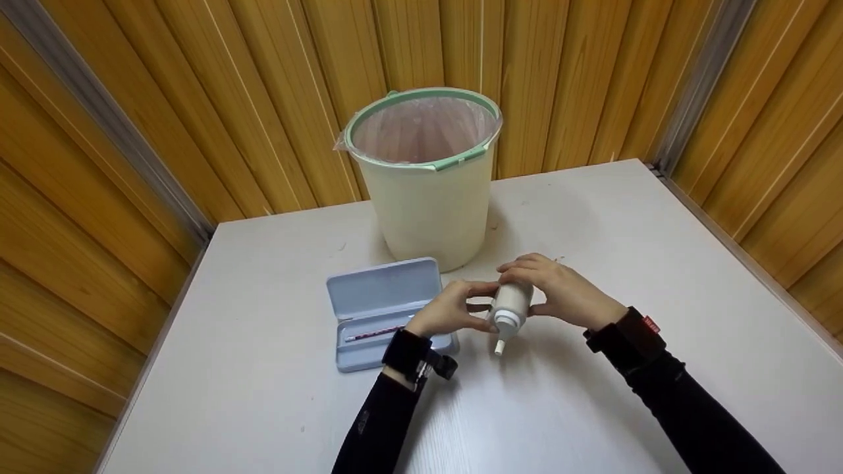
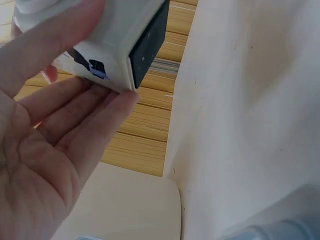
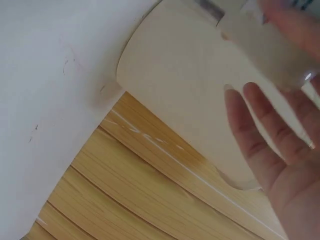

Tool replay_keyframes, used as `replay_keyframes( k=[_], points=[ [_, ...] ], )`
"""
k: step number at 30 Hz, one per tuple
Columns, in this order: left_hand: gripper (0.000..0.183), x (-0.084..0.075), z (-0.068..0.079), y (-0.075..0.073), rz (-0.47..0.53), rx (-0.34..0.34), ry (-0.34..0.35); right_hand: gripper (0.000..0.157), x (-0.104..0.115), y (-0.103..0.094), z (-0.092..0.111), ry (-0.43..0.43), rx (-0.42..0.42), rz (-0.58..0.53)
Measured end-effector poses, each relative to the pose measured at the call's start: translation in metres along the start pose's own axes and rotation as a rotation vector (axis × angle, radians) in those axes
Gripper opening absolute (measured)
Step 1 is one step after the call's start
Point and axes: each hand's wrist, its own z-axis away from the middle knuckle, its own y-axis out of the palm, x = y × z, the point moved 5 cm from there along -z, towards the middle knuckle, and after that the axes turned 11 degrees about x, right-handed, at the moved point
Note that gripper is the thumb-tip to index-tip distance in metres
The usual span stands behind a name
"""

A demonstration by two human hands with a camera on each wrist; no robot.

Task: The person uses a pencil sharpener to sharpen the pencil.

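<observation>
A white squeeze bottle [image 1: 512, 301] with a narrow capped nozzle is held above the table, tilted so that the nozzle points down toward me. From its left side my left hand [image 1: 454, 306] grips it between thumb and fingers. My right hand [image 1: 570, 289] holds it from the other side, fingers over its far end and thumb beneath. In the left wrist view the bottle [image 2: 107, 40] shows a dark end face and dark printing. Just left of the hands lies an open light-blue pencil case [image 1: 385, 286], with a patterned pencil [image 1: 375, 334] inside; my left hand and wrist cover part of it.
Behind the pencil case stands a cream bucket [image 1: 431, 210] with a green rim and a clear plastic liner. The white table [image 1: 263, 342] meets wood-patterned panels [image 1: 566, 79] at the back and sides.
</observation>
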Motion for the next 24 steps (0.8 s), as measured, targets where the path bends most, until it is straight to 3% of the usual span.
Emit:
replay_keyframes(
  k=[5,9,12,18,24],
  points=[
    [0.073,0.000,0.007,0.000,0.035,0.098,-0.004,0.055,-0.001,0.002,-0.002,-0.041,0.042,-0.048],
    [0.067,-0.006,0.013,-0.005,-0.044,0.122,-0.009,0.052,-0.002,0.002,-0.005,-0.042,0.020,-0.107],
    [0.059,-0.013,0.017,-0.012,-0.099,0.068,0.004,0.049,-0.003,0.000,-0.007,-0.020,-0.026,-0.111],
    [0.054,-0.022,0.022,-0.022,-0.080,-0.100,0.025,0.048,-0.006,-0.007,-0.012,0.081,-0.101,-0.118],
    [0.065,-0.018,0.018,-0.026,-0.176,-0.304,0.005,0.045,-0.006,-0.010,-0.019,0.130,-0.155,-0.158]
  ],
)
